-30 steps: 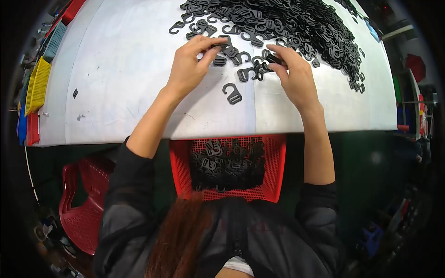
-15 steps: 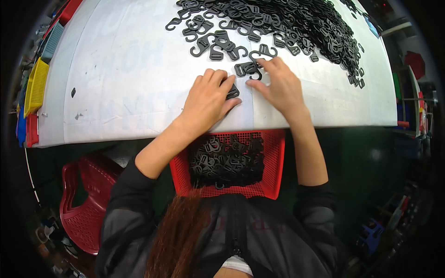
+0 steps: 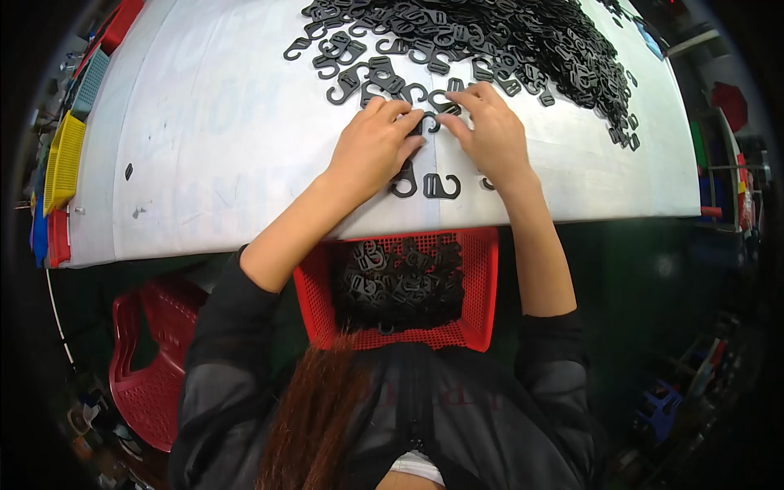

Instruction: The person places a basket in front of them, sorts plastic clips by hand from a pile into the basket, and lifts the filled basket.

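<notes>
Black plastic hooks with slotted ends lie in a large heap [image 3: 523,49] across the far part of the white table [image 3: 220,147]. My left hand [image 3: 371,151] is at the near side of the heap, thumb and fingers bent around a dark hook that they partly cover. To its right, my right hand [image 3: 494,135] has its thumb and index finger apart beside a hook [image 3: 445,103]; whether it touches that hook is unclear. Nearer the table edge lie a separate hook [image 3: 441,186] and another one [image 3: 403,181] just below my left hand.
Under the table edge, a red basket [image 3: 488,286] holds many black hooks. A dark red plastic chair [image 3: 155,384] stands at the lower left. Yellow [image 3: 64,159] and blue [image 3: 90,82] baskets line the table's left side.
Both hands have shifted slightly, my left hand a little away from the table edge. Hooks now show on the table below the hands, where none showed before.
</notes>
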`<state>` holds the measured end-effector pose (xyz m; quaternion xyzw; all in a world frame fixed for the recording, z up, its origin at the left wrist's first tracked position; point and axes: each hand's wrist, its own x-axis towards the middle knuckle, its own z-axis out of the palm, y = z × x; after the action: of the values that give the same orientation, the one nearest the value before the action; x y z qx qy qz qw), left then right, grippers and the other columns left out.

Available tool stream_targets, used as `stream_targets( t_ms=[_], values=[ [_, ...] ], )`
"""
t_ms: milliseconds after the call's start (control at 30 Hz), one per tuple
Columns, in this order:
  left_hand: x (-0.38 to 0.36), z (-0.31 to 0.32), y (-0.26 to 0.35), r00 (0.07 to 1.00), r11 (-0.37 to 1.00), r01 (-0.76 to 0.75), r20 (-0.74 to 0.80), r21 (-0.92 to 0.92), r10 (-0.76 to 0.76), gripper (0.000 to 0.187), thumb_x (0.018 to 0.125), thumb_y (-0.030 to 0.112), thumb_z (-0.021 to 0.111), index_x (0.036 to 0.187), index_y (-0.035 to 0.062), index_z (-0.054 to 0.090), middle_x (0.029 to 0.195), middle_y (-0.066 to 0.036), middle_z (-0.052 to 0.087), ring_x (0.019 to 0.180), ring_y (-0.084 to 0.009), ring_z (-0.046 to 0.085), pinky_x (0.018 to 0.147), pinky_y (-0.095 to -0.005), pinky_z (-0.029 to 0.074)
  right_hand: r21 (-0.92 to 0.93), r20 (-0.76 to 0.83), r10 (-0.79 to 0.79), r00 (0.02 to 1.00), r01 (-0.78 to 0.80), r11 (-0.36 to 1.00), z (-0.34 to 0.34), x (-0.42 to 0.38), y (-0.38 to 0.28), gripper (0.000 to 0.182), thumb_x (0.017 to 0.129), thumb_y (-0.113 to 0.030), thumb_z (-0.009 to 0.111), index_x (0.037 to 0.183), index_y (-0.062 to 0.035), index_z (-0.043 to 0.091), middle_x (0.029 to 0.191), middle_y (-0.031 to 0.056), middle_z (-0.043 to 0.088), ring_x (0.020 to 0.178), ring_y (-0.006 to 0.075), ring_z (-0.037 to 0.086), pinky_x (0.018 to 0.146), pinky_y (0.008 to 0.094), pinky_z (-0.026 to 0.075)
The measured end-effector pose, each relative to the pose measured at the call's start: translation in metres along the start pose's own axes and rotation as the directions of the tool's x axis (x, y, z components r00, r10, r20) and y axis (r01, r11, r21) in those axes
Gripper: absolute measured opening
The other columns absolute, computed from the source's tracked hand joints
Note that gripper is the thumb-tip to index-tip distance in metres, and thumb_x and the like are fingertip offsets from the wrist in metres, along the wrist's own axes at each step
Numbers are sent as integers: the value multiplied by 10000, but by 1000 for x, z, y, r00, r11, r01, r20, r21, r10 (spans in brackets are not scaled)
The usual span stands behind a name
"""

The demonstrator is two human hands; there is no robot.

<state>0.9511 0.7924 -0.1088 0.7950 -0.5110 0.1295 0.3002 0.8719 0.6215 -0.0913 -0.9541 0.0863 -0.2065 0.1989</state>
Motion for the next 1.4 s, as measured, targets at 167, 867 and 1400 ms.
stream_targets(
  t_ms=[167,867,1400],
  values=[
    [0,-1,-4,998,998,-33,55,53,30,260,817,154,673,1047,35,666,930,-79,658,847,-241,586,752,-330,494,-274,31,-155,987,157,949,14,1,1,122,829,-145,637,866,-32,664,867,86,606,820,248,617,676,363,523],
    [29,-33,-7,727,751,624,515,-218,-454,151,852,64,613,988,37,673,967,-118,665,855,-227,627,737,-318,501,142,67,47,997,-56,988,-14,-1,30,176,866,-101,596,1005,-54,694,1017,69,655,958,228,580,828,334,474],
    [-78,-64,34,931,847,325,298,-419,-210,285,858,20,591,1142,23,618,1201,-182,592,1186,-325,528,1001,-394,421,375,221,-133,966,42,926,-14,-95,-62,282,875,-153,607,1124,-21,619,1171,125,596,1119,298,545,955,399,420]
  ],
)
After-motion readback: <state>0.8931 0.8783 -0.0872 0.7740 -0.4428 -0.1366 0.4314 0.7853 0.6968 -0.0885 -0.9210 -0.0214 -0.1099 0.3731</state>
